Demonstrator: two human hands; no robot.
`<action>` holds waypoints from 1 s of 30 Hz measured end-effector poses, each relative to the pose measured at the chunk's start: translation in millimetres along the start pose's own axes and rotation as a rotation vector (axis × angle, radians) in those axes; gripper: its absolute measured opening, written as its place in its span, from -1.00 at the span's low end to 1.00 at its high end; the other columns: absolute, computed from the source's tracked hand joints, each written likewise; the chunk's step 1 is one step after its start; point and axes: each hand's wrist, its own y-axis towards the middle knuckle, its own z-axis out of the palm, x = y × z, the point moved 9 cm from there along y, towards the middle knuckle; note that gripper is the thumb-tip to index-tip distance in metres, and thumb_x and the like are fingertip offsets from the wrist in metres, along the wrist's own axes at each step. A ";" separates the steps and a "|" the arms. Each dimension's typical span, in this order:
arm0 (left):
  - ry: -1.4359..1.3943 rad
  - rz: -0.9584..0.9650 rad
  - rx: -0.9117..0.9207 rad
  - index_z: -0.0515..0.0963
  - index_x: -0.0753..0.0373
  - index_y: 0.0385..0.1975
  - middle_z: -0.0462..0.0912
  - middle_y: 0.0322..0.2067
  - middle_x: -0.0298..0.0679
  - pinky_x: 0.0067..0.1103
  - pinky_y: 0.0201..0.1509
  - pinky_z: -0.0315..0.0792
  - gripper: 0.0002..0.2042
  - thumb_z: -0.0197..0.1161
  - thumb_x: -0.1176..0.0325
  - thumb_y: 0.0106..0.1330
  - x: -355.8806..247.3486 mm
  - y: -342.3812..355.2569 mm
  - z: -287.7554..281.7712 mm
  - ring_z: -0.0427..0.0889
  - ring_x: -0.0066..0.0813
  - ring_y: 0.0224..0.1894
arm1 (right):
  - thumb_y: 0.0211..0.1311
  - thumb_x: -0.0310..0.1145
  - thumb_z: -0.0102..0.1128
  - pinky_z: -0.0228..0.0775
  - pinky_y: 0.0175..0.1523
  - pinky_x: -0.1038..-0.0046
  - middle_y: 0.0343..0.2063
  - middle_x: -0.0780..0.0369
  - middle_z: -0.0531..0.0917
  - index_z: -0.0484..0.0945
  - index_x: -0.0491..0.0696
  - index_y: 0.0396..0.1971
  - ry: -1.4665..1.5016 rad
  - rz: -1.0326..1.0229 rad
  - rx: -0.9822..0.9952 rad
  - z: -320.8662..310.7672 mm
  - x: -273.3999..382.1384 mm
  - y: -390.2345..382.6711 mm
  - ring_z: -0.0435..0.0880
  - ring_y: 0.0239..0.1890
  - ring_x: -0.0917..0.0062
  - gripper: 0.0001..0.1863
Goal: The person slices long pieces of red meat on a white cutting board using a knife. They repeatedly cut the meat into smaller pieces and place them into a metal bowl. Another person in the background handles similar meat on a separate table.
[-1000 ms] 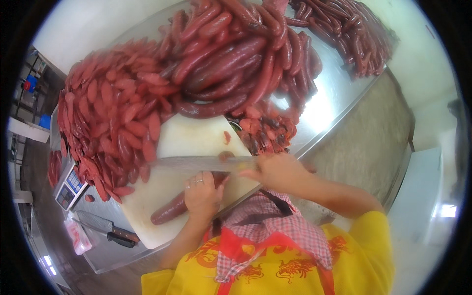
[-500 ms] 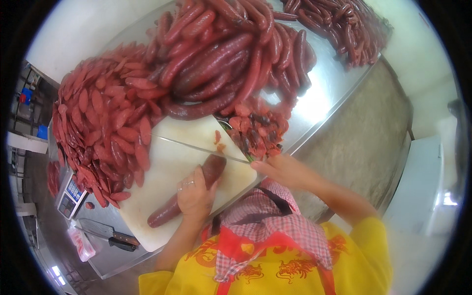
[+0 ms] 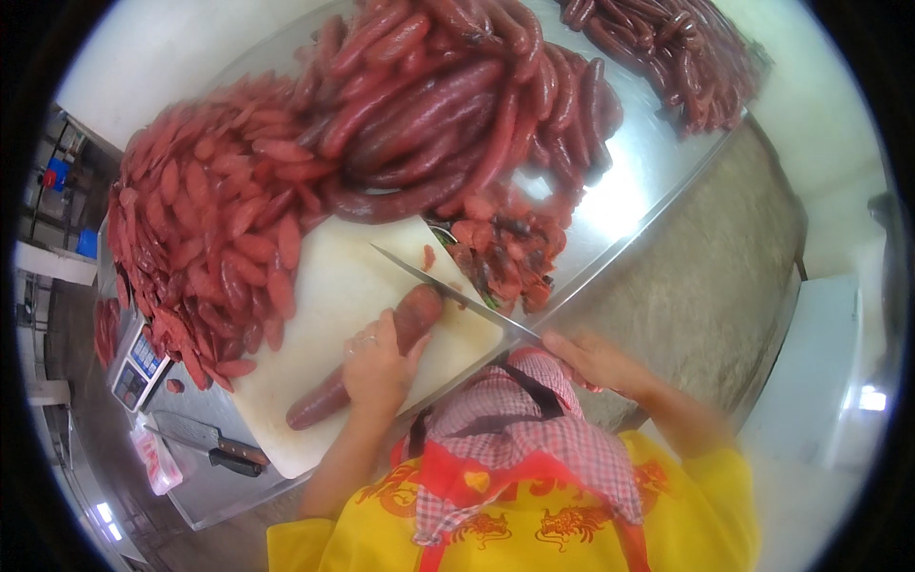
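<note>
A pale wall (image 3: pixel 181 57) rises behind the far left edge of the metal table (image 3: pixel 214 486), and another off-white wall (image 3: pixel 829 105) curves down the right side. Beside the table lies a worn, grey-brown floor (image 3: pixel 710 248). A pale, smooth-sided block (image 3: pixel 801 367), its kind unclear, stands at right with 1 bright patch of light (image 3: pixel 871 398). At far left, dark open shelving (image 3: pixel 76 162) holds 1 blue object (image 3: pixel 58 173) above a white ledge (image 3: pixel 57 257). Strong glare (image 3: pixel 610 205) whitens the tabletop.

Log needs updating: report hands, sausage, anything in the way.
Left hand holding sausage on cutting board. Right hand holding knife close to sausage's far end. Small scrap on board, just beyond knife.
</note>
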 end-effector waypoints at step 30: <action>-0.143 0.000 -0.462 0.50 0.05 -0.29 0.47 -0.24 -0.34 -0.39 -0.08 0.23 -0.57 0.56 0.16 -0.15 4.5 -63.6 -32.0 0.43 -0.30 -0.17 | 0.34 0.16 -0.05 0.44 -0.40 0.13 -0.70 0.02 0.56 0.57 -0.14 -0.55 -0.942 -0.618 -0.106 -41.4 127.5 -16.9 0.60 -0.56 0.04 -0.39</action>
